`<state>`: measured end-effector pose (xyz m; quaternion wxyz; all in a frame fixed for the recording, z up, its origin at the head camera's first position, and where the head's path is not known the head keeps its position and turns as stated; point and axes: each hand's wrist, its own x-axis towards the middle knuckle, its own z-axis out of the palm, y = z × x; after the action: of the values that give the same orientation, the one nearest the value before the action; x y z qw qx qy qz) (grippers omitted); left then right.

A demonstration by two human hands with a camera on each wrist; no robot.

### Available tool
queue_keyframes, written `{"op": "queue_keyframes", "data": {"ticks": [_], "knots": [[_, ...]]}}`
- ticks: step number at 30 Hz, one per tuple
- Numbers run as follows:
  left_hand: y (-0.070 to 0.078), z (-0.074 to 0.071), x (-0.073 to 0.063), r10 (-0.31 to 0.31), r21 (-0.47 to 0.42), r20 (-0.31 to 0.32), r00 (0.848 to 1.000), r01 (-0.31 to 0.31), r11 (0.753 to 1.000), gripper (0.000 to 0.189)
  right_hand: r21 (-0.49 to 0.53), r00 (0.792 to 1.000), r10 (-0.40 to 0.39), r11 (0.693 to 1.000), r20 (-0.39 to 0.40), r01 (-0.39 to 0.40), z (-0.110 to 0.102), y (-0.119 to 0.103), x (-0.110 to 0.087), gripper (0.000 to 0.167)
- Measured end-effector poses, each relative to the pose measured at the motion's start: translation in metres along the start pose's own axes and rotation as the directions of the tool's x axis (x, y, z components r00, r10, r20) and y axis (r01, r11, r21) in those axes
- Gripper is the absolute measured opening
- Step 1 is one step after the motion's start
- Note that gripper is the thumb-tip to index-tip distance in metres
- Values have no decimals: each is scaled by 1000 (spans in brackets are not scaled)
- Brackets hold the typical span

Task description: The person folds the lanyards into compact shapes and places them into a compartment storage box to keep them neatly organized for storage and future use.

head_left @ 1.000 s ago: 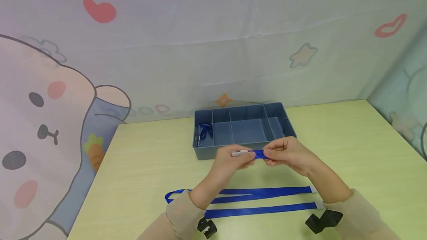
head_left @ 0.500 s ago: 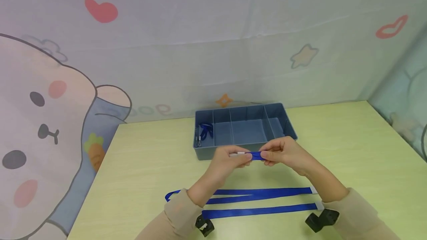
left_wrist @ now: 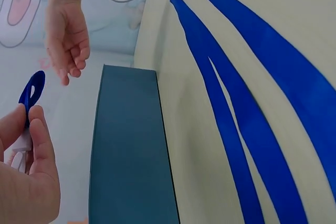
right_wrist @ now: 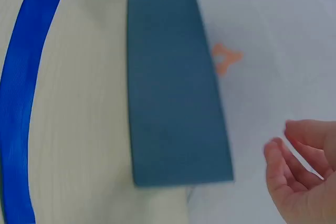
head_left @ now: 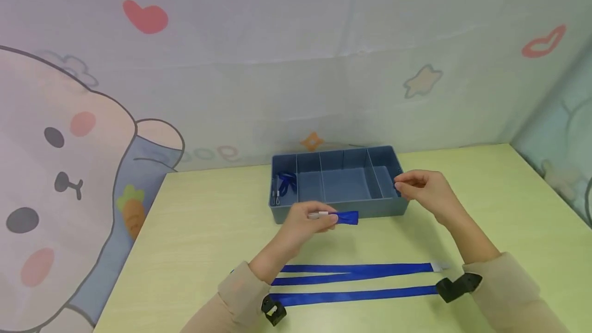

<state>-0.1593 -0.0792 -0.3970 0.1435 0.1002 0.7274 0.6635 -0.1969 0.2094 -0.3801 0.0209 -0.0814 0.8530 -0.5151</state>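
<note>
One blue bundle point(head_left: 287, 183) lies in the nine-o'clock compartment of the box point(head_left: 374, 209), so that one looks done; the folded strap point(head_left: 349, 217), apparently nearly ready but not yet in, is pinched by the left hand point(head_left: 305, 226) at the box's seven o'clock. Right hand point(head_left: 429, 194) at three o'clock, fingers loosely bent, grasping nothing. Forked strap point(head_left: 393, 270) and straight strap point(head_left: 356, 296) lie on the table point(head_left: 199, 220) toward six o'clock, probably left to fold.
</note>
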Motion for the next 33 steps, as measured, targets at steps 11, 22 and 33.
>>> {"op": "queue_keyframes", "data": {"ticks": [11,22,33], "knots": [[-5,-13,1,-29,98,-52,998,34,995,24,-36,988,81,996,-135,-86,-7,40,27,46],[-7,-22,8,4,126,-62,998,4,992,21,-12,983,171,985,-68,-172,-5,46,48,47],[-4,-33,16,63,122,-110,992,-50,991,18,-14,985,166,986,-38,-166,-7,43,50,44]]}}
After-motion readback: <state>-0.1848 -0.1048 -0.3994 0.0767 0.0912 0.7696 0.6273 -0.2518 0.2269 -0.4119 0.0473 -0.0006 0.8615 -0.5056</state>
